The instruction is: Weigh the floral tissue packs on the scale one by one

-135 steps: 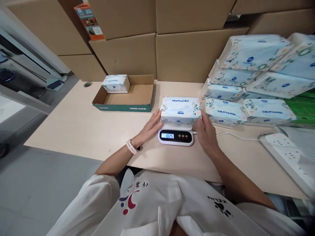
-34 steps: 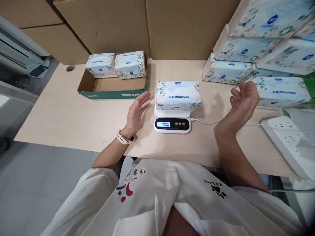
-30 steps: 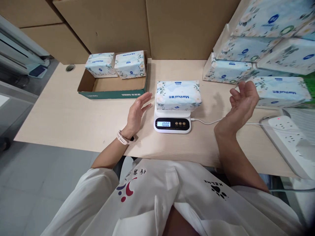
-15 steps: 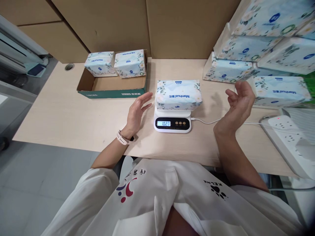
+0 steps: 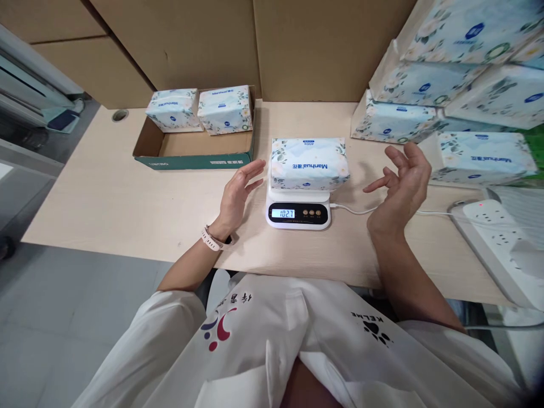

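A pack of tissues (image 5: 309, 164) with a floral print lies on a white digital scale (image 5: 298, 197), whose lit display reads 102.7. Just left of the scale is my left hand (image 5: 238, 192), open and holding nothing, its fingers stretched toward the pack without gripping it. My right hand (image 5: 402, 187) hovers to the right of the scale with fingers spread, also empty. It is apart from the pack on the scale and nearest to another tissue pack (image 5: 484, 156) lying at the right.
A shallow green-sided carton (image 5: 193, 161) at the back left holds two tissue packs. Several more packs (image 5: 429, 82) are stacked at the back right. A white cable (image 5: 355, 211) runs from the scale toward a power strip (image 5: 501, 238). Cardboard (image 5: 306, 51) stands behind the table.
My right hand has moved a little left toward the scale, and its fingers have spread further. My left hand, the pack on the scale and the reading are unchanged.
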Demonstrator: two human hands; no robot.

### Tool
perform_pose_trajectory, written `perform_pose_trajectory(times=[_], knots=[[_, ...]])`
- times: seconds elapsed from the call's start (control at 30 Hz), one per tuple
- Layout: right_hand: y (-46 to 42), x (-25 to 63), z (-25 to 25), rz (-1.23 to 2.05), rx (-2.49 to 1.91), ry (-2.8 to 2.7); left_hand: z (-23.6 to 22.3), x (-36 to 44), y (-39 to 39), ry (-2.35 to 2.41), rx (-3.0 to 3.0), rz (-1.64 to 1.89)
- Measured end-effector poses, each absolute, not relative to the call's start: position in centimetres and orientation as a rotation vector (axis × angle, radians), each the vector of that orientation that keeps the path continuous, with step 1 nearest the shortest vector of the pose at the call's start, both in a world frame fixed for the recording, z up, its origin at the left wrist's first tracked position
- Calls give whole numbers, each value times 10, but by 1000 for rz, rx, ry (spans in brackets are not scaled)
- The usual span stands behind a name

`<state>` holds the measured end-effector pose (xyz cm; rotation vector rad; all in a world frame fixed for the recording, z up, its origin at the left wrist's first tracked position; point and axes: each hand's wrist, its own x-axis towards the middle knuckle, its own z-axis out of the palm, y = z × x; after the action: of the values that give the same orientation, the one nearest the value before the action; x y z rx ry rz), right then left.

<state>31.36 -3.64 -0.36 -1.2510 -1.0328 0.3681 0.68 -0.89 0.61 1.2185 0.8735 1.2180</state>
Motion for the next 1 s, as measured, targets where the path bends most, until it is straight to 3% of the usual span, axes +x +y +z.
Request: perform_pose_trajectory(times=[1.0], knots=[[-39, 305, -2, 499, -1399, -1115, -2, 9, -7, 838, 1177, 1223]])
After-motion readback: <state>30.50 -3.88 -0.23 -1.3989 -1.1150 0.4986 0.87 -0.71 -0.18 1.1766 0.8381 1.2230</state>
